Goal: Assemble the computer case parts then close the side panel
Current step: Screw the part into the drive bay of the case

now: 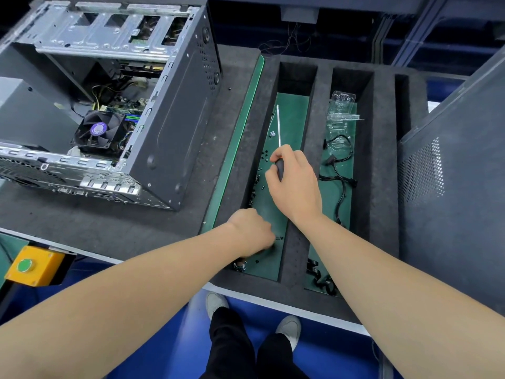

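Over tray (322,86), screwdriver (278,127) within right grip (295,184)

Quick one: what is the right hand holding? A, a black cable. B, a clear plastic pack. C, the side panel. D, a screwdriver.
D: the right hand grips the dark handle of a screwdriver, whose thin metal shaft sticks out beyond the fingers.

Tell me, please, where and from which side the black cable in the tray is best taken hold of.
Pinch the black cable at its middle run, between the connectors, coming straight down from above. It lies flat on the green floor of a deep, narrow slot in the foam tray, so the walls would probably block a sideways reach.
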`<state>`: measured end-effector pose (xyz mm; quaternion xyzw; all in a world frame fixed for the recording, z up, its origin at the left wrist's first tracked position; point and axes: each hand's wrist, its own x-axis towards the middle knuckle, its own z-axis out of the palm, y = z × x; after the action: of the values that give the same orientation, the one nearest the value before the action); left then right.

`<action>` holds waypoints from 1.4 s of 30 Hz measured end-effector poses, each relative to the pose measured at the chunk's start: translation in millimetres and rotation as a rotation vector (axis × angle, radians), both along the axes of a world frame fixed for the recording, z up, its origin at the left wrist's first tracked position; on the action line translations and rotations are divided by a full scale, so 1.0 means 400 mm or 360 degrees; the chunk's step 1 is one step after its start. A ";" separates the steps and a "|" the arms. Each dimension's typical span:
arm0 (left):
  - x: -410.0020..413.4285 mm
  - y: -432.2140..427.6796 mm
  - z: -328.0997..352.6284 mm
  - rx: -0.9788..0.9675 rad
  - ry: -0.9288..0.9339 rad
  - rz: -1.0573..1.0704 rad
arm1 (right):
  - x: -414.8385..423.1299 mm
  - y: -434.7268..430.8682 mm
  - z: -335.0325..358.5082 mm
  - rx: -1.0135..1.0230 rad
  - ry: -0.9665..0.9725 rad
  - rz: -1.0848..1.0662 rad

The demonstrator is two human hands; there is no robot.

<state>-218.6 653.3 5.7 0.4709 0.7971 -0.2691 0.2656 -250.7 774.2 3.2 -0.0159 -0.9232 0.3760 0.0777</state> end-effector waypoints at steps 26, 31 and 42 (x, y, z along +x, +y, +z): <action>-0.125 -0.186 0.523 0.1911 -0.0202 0.2033 | -0.039 -0.029 0.278 -0.1326 0.0013 -0.0208; -0.180 -0.305 0.623 0.2994 -0.0572 0.2487 | -0.073 -0.096 0.441 -0.1273 -0.0028 0.0249; -0.346 -0.604 0.636 0.3443 -0.0900 0.2291 | -0.138 -0.267 0.631 -0.0735 0.0081 0.0548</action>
<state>-356.9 411.9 260.1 -0.0412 0.5955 0.8023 -0.0024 -305.9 667.5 255.8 0.1332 -0.8000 0.5842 0.0301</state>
